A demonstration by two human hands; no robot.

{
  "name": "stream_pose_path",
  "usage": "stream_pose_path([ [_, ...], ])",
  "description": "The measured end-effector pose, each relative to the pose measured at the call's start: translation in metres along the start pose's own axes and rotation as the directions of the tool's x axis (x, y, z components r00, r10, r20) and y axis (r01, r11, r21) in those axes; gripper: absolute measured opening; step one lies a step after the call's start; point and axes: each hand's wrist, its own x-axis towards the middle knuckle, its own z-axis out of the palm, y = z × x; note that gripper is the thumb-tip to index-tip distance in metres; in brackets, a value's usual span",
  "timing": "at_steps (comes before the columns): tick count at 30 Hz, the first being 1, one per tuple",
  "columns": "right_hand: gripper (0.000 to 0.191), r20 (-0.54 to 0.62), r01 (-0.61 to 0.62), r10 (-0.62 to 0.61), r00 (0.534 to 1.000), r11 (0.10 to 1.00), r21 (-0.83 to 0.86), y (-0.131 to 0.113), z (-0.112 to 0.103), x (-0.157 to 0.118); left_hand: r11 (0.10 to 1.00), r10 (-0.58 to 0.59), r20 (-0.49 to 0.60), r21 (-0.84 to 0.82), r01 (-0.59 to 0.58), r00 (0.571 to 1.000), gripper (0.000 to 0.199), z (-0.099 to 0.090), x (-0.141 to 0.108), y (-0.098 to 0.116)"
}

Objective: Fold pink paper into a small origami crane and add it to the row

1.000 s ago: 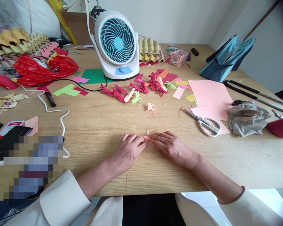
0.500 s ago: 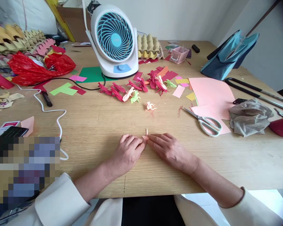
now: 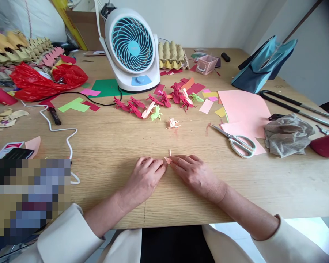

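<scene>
A small folded piece of pink paper (image 3: pixel 168 160) lies on the wooden table (image 3: pixel 120 142), one thin point sticking up away from me. My right hand (image 3: pixel 193 174) presses its fingertips down on the right side of it, fingers held together. Curled at the left edge of the paper is my left hand (image 3: pixel 146 175), its thumb and forefinger at the fold; the fingers partly cover the paper. Beyond the hands sits a small pale pink folded paper figure (image 3: pixel 173 124). A row of red, pink and green folded figures (image 3: pixel 134 107) lies farther back.
White-handled scissors (image 3: pixel 234 140) rest at the right beside pink paper sheets (image 3: pixel 242 106) and a crumpled grey cloth (image 3: pixel 287 135). A white fan (image 3: pixel 155 65) stands at the back. On the left are a white cable (image 3: pixel 68 140), a black marker (image 3: pixel 55 116) and a red plastic bag (image 3: pixel 30 84).
My left hand has shifted very slightly left, its fingertips a little farther from the right hand. The right hand stays pressed on the paper. The view has moved slightly.
</scene>
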Motion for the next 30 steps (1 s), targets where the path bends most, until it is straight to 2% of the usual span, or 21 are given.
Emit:
stream_pose_path([
  [9, 0.037, -0.004, -0.031, 0.031, 1.0, 0.999, 0.039, -0.002, -0.001, -0.002, 1.0, -0.028, 0.01, 0.002, 0.028, 1.0, 0.035, -0.006, -0.019, -0.002],
  [13, 0.038, -0.011, -0.035, 0.035, 0.999, 0.998, 0.056, -0.001, 0.001, -0.003, 0.995, -0.066, 0.018, -0.068, 0.067, 0.998, 0.034, -0.012, -0.022, -0.005],
  [18, 0.04, -0.012, -0.038, 0.039, 0.999, 0.996, 0.079, -0.002, 0.002, -0.003, 0.946, -0.187, 0.084, -0.253, 0.202, 0.979, 0.02, -0.017, 0.004, -0.009],
  [21, 0.039, -0.012, -0.037, 0.038, 0.999, 0.995, 0.087, -0.002, 0.003, -0.004, 0.901, -0.334, 0.133, -0.247, 0.358, 0.933, 0.019, -0.014, 0.025, -0.006],
  [25, 0.038, -0.033, -0.038, 0.043, 0.999, 0.99, 0.133, -0.001, 0.006, -0.007, 0.889, -0.356, 0.21, -0.226, 0.399, 0.911, 0.02, -0.007, 0.04, -0.004],
  [28, 0.036, -0.089, -0.135, 0.172, 0.981, 0.937, 0.321, 0.0, 0.005, -0.006, 0.876, -0.311, 0.21, -0.314, 0.366, 0.927, 0.016, -0.009, 0.046, -0.009],
  [30, 0.029, -0.105, -0.263, 0.376, 0.921, 0.796, 0.545, 0.001, 0.003, -0.004, 0.857, -0.259, 0.193, -0.405, 0.317, 0.946, 0.014, -0.015, 0.052, -0.015],
])
